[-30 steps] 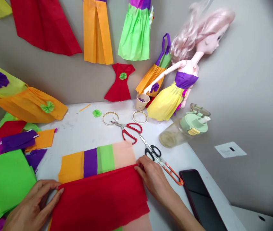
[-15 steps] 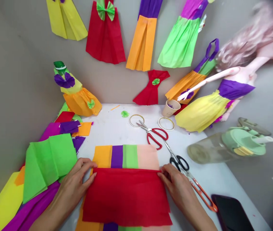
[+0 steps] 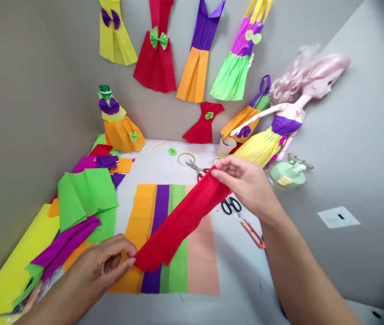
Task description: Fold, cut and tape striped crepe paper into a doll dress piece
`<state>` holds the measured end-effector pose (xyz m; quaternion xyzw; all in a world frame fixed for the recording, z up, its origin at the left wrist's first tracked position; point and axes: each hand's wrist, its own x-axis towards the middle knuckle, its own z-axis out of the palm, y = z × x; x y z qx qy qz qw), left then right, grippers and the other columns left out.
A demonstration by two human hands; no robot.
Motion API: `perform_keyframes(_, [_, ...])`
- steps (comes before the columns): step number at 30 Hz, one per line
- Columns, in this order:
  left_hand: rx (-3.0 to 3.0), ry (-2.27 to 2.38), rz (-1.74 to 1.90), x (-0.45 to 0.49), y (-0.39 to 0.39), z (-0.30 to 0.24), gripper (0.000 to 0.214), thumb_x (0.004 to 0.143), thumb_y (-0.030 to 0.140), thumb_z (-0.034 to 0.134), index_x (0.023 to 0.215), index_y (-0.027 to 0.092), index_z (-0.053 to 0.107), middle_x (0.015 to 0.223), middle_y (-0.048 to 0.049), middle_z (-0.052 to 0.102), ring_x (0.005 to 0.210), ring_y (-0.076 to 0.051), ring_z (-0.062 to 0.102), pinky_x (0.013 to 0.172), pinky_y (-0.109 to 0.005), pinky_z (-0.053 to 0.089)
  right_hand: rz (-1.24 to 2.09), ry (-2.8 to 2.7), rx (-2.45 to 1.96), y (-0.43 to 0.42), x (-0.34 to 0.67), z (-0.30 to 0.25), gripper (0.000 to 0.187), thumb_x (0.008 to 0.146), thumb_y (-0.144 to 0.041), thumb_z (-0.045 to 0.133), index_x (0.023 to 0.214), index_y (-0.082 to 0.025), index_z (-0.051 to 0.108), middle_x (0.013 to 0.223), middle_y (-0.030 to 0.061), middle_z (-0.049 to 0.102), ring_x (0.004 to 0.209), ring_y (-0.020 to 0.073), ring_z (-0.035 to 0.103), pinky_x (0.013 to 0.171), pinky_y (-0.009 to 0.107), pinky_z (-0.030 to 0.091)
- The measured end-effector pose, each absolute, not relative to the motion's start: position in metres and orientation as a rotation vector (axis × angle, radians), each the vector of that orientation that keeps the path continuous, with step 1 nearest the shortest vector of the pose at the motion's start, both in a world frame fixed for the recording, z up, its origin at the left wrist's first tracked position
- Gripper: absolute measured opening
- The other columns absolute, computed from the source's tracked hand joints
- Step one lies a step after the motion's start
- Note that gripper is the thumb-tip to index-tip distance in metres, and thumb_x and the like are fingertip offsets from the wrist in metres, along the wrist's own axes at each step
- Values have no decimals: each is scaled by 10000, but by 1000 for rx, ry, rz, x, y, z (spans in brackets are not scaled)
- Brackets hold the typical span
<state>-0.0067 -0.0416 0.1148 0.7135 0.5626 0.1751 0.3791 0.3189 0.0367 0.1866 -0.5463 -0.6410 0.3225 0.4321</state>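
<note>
A strip of red crepe paper (image 3: 181, 219) hangs stretched on a slant between my two hands, above the table. My left hand (image 3: 114, 262) pinches its lower left corner. Higher up, my right hand (image 3: 242, 180) pinches the upper right corner between thumb and fingers. Beneath the red piece lie side-by-side strips: orange paper (image 3: 140, 212), purple paper (image 3: 161, 203), green paper (image 3: 177, 198) and peach paper (image 3: 203, 266). The red piece hides part of them.
Red-handled scissors (image 3: 194, 166), black-handled scissors (image 3: 231, 205) and an orange tool (image 3: 253, 234) lie beyond my right hand. At left are piled papers (image 3: 86, 194). A doll (image 3: 287, 122), a bottle (image 3: 287, 174) and a cup (image 3: 226, 146) stand behind; paper dresses (image 3: 158, 63) hang on the wall.
The red paper has been lifted off the coloured strips and tilted, its right end higher. My right hand has risen; my left remains low. The camera view has shifted.
</note>
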Motion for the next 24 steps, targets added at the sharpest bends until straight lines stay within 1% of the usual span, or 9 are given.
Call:
perform_keyframes(2, [1726,1347,414,2,-58,115,310,832,521,554,711,248,637,694,8,593,599,-155,509,547,-241,433,748,-1779,-1311,57,305,203,93,856,-265,614,828,-177,625,767,-12,634,699,127,588,651,245,437])
perform_keyframes(5, [1580,1282,393,14,-80,107,262,841,477,569,743,242,632,643,30,522,579,-139,463,544,-233,404,684,-2103,-1200,90,279,208,97,854,-231,612,812,-156,658,772,-19,644,723,115,579,682,230,411])
perform_keyframes(7, [1565,1272,413,20,-92,97,233,850,435,567,744,237,630,671,26,520,598,-137,477,561,-230,410,743,-2287,-1134,108,262,196,92,853,-212,614,821,-147,671,778,-19,649,724,108,570,689,220,395])
perform_keyframes(10, [1661,1361,489,27,-106,78,179,862,354,553,755,240,640,817,-2,583,745,-158,572,685,-248,463,829,-2482,-1246,127,241,159,54,837,-175,641,853,-149,686,805,-11,662,739,108,562,689,211,370])
perform_keyframes(12, [1740,1467,527,29,-110,65,133,849,312,567,763,248,646,853,-11,593,838,-183,598,759,-276,476,869,-2519,-1310,132,234,129,39,820,-145,653,827,-148,691,773,-6,662,699,108,556,660,215,359])
perform_keyframes(16, [1877,1564,568,27,-112,47,108,834,296,601,755,247,657,838,-26,603,861,-218,583,775,-331,480,927,-2525,-1395,134,233,82,34,807,-135,670,808,-153,699,768,6,678,683,113,566,646,217,360])
perform_keyframes(19, [1941,1574,554,25,-111,43,123,841,296,610,742,245,663,823,-31,612,830,-225,566,763,-357,469,939,-2509,-1427,135,238,67,45,816,-151,666,829,-154,709,779,14,688,703,122,586,659,220,373])
perform_keyframes(24, [1975,1573,476,26,-110,43,136,844,264,607,716,241,647,820,-30,625,818,-225,560,748,-372,444,938,-2502,-1447,140,239,62,54,825,-203,672,830,-169,713,768,7,691,711,126,603,644,211,382])
